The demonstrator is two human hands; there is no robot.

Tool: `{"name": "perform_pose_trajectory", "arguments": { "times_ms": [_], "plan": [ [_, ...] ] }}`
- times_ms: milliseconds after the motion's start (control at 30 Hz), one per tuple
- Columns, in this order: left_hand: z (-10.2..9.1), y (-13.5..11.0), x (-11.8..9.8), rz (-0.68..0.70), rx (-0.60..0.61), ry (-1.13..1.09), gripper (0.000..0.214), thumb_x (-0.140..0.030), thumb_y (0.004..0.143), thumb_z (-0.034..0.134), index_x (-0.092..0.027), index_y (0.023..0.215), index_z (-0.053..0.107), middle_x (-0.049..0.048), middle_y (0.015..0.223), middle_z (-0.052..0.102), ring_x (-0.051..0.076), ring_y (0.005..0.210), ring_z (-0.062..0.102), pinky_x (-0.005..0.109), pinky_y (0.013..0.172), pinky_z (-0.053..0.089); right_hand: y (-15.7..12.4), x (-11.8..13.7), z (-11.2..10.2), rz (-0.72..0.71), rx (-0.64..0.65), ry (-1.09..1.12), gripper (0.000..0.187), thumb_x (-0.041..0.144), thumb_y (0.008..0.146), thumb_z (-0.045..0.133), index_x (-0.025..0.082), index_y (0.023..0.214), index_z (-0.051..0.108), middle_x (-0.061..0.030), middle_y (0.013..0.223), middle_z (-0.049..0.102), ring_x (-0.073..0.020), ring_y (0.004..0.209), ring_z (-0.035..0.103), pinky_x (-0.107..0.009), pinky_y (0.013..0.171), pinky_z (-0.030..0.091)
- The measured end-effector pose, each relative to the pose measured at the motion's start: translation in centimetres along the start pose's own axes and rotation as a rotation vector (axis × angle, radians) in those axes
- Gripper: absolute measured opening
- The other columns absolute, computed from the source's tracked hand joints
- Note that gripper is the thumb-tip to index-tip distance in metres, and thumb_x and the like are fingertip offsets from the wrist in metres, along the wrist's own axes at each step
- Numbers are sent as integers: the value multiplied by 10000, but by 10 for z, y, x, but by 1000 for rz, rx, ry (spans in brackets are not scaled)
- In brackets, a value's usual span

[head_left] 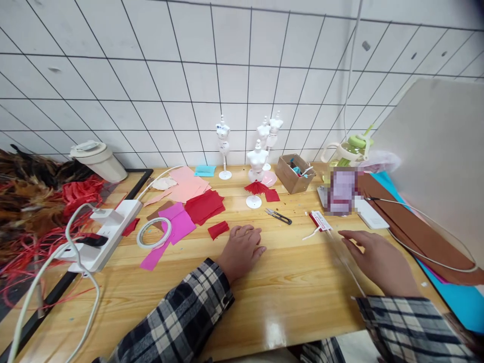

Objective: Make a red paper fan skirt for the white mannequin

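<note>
My left hand (241, 250) lies palm down on the wooden table with its fingers loosely spread, holding nothing. Just beyond its fingertips is a small red fabric piece (218, 230). My right hand (380, 257) is at the right with thumb and forefinger apart and nothing visible between them. Left of its fingertips lies a small red and white labelled item (320, 221) with a white strip; what it is I cannot tell. Thread snips (279, 216) lie between the hands, farther back. Behind them stands a small white mannequin (257, 164) with a red pleated piece (256, 187) around its stand.
More small mannequins (223, 143) stand along the tiled wall beside a cardboard box (296, 173). Red, pink and magenta sheets (177, 222) and a tape roll (154, 232) lie left. A power strip (109, 236) has trailing cables. Brown sheets (423, 232) and a white power bank (371, 214) lie right.
</note>
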State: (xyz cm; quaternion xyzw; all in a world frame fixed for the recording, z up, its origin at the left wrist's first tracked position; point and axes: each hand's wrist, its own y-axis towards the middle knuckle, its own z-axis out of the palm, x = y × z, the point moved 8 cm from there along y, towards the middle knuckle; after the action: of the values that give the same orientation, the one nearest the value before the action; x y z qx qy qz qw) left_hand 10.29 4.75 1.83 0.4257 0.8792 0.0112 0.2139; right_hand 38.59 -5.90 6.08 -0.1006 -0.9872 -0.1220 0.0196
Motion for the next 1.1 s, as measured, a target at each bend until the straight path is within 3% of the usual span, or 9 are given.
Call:
{"name": "perform_pose_trajectory", "arguments": {
  "times_ms": [133,333,533,800,1033,1100],
  "plan": [
    [-6,-3,-2,-6,-2,-16,187,-368,902,496,-197,938,564,61,1134,651,243,1126,497,451,956,307,0,-11,18,-184,90,-29,318,352,925,420,233,1044,689,-63,1070,697,-257,935,646,-402,806,507],
    [-4,-1,-20,85,3,-5,253,-383,926,455,-210,1063,578,62,1160,643,233,1126,490,448,960,301,33,14,40,-323,210,27,362,329,943,389,244,1175,652,-90,1074,668,-238,948,621,-382,828,497],
    [4,37,-49,177,-5,43,318,-378,950,398,-234,1136,612,64,1251,597,239,1181,456,439,968,330,70,33,46,-457,280,-12,261,329,902,492,313,1011,728,-70,1224,613,-257,1072,568,-410,891,441],
    [41,102,-75,53,32,-82,306,-380,933,426,-247,1047,678,43,1172,627,237,1133,473,415,942,378,82,45,60,-452,369,56,104,185,700,659,251,750,722,-43,1202,639,-277,1126,547,-433,903,396],
    [67,118,-98,-3,56,6,326,-470,875,504,-209,957,682,94,1072,636,280,1109,460,498,929,317,84,34,65,-406,363,139,109,200,721,644,260,765,725,-29,1180,655,-261,1127,553,-400,880,409],
    [69,121,-106,31,33,49,282,-408,878,518,-188,977,664,103,1022,643,275,1080,469,509,956,283,83,31,66,-405,356,137,133,183,726,636,254,795,724,-33,1171,660,-256,1119,557,-394,882,408]
  ]
}}
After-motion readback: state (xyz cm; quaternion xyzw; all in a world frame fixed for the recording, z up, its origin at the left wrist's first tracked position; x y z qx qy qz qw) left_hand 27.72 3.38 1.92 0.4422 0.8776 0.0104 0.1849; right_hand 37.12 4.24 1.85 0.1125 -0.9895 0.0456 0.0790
